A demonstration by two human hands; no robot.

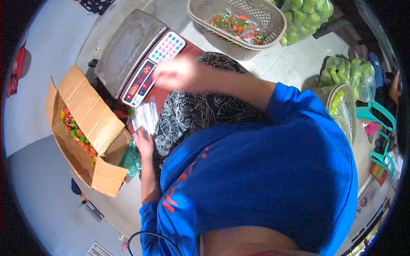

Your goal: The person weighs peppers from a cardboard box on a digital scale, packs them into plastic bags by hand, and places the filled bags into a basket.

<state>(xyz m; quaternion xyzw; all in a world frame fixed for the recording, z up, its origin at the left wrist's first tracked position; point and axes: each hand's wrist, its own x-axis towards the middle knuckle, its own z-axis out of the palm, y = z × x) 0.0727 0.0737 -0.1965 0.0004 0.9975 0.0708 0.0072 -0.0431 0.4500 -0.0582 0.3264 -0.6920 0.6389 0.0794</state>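
My left hand (143, 141) rests at the lower end of a stack of clear plastic bags (146, 116), its fingers a little apart and touching the bags. My right hand (176, 73) is blurred by motion beside the display of a digital scale (139, 83); whether it holds anything cannot be made out. The scale's metal pan (130, 47) carries nothing, and red digits are lit. An open cardboard box (87, 113) with red and green chili peppers (79, 136) stands left of my left hand. Green plastic (130, 160) lies beside that wrist.
A beige perforated basket (239, 45) at the top contains bagged red and green peppers (239, 27). Bags of green vegetables (305, 19) stand to its right, with another basket (353, 113) lower down. Teal plastic handles (382, 155) show at the right edge. Patterned black cloth (200, 104) covers my legs.
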